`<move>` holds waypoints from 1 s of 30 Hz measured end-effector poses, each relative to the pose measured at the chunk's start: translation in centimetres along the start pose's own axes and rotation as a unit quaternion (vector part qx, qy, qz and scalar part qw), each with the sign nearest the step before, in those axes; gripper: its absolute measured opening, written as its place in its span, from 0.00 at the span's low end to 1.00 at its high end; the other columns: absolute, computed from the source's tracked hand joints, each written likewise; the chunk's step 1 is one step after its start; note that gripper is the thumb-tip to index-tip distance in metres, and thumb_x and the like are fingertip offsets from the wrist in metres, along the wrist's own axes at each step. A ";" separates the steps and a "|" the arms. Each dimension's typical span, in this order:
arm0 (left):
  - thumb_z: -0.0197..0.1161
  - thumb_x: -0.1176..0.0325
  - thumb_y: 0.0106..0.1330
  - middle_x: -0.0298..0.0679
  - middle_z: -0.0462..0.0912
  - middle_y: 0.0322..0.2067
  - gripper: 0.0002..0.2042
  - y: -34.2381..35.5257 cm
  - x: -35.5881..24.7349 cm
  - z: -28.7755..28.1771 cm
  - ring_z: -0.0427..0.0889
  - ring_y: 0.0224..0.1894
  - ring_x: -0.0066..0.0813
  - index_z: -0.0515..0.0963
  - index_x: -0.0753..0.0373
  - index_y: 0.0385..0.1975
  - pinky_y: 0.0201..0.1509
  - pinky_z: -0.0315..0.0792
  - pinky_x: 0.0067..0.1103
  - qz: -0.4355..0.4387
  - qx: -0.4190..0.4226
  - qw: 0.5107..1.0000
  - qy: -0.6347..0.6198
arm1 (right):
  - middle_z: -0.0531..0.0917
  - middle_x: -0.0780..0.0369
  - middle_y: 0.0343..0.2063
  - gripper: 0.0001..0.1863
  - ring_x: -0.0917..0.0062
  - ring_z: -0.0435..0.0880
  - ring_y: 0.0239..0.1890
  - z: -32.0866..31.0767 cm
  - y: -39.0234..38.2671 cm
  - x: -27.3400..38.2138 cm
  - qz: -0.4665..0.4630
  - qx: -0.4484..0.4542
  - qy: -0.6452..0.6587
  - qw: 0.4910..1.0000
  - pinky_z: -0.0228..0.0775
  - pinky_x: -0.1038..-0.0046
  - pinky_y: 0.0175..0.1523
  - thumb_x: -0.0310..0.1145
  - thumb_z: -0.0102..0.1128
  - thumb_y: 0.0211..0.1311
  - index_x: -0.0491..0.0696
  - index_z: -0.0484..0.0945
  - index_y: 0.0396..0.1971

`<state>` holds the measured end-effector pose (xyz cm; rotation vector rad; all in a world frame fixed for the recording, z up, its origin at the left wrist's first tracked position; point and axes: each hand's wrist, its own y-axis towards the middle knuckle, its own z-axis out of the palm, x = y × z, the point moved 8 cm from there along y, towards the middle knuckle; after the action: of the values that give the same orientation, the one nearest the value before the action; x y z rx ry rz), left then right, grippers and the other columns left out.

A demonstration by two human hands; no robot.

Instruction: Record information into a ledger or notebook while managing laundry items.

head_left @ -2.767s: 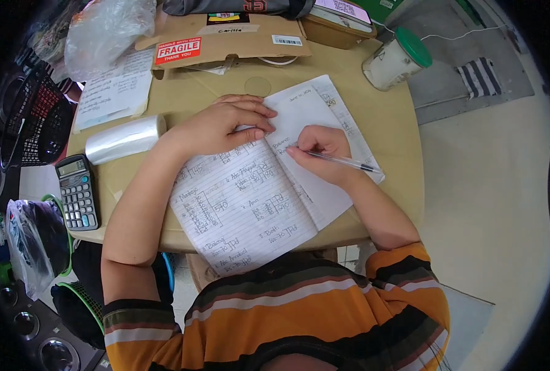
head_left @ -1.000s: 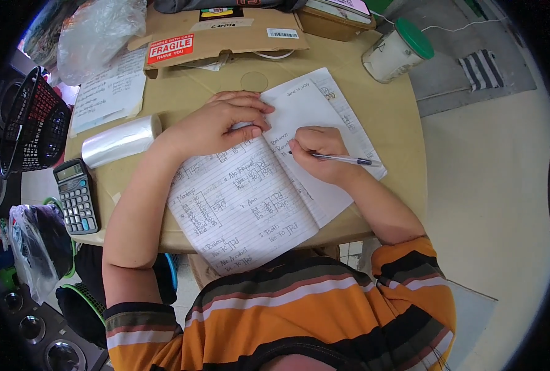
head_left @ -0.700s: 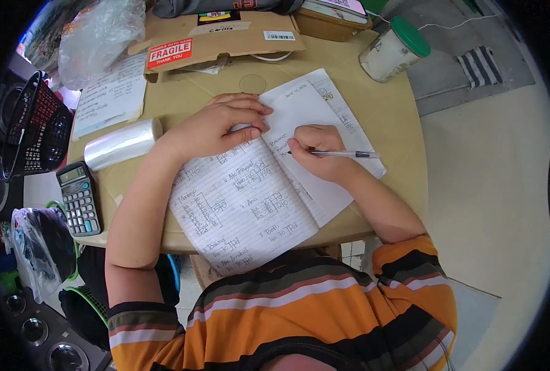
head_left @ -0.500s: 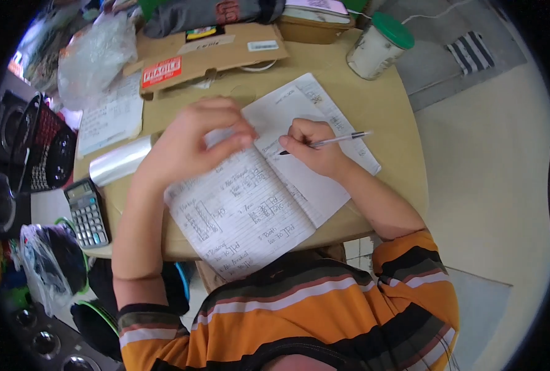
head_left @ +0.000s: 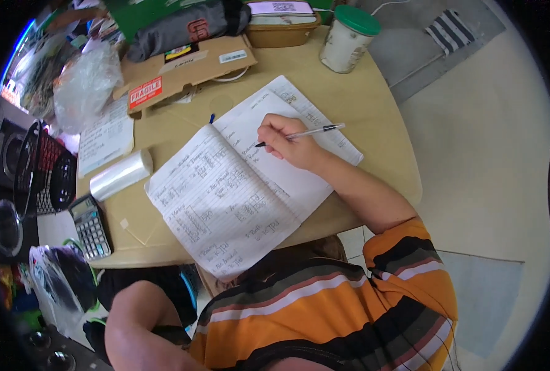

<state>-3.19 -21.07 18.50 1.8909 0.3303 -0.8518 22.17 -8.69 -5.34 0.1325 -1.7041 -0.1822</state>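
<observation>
My right hand (head_left: 290, 141) is closed around a clear pen (head_left: 315, 132) with a dark tip, which points at the right page. An open notebook (head_left: 225, 204) lies tilted on the table under it. Handwriting and small drawn boxes cover its left page; the right page carries a few written lines near the pen tip. Only my bent left arm (head_left: 136, 309) shows, low at the left, below the table edge. The left hand itself is out of view.
A calculator (head_left: 91, 229) and a clear plastic roll (head_left: 122, 175) lie left of the notebook. Behind are a flat cardboard box (head_left: 191, 71), a written sheet (head_left: 106, 145), a green-lidded jar (head_left: 347, 46) and a phone (head_left: 281, 7) on a brown container. A black basket (head_left: 55, 167) stands at far left.
My left hand has lifted off from over the notebook and left the view, its arm drawn back toward me. My right hand stays on the page with the pen. The view has shifted slightly.
</observation>
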 end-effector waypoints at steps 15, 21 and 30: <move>0.56 0.67 0.73 0.41 0.80 0.34 0.12 -5.8 18.0 -0.8 0.78 0.35 0.29 0.76 0.67 0.50 0.39 0.73 0.22 -0.327 -0.213 0.917 -0.082 | 0.77 0.66 0.22 0.18 0.85 0.74 0.22 -0.7 -0.7 3.1 -0.119 -0.035 -0.153 0.980 0.67 0.81 0.28 0.43 0.48 0.76 0.44 0.77 0.33; 0.59 0.69 0.70 0.41 0.82 0.36 0.18 -5.4 16.8 -4.6 0.82 0.38 0.30 0.74 0.62 0.58 0.43 0.76 0.25 -0.350 -0.121 0.928 0.033 | 0.74 0.67 0.16 0.18 0.86 0.72 0.20 -1.1 -0.6 0.0 0.066 0.002 -0.029 0.997 0.65 0.81 0.27 0.42 0.50 0.75 0.44 0.76 0.30; 0.70 0.67 0.58 0.40 0.79 0.47 0.10 -17.7 19.0 -18.7 0.75 0.54 0.36 0.85 0.56 0.40 0.56 0.70 0.29 -0.391 -0.218 0.717 0.534 | 0.72 0.70 0.17 0.14 0.89 0.67 0.20 -0.4 -0.7 0.0 0.055 -0.041 -0.076 0.995 0.59 0.81 0.24 0.25 0.66 0.60 0.45 0.69 0.21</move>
<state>8.15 0.97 -1.77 1.5442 1.9624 -0.0007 22.52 -9.38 -5.45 -0.0369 -1.8467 -0.1842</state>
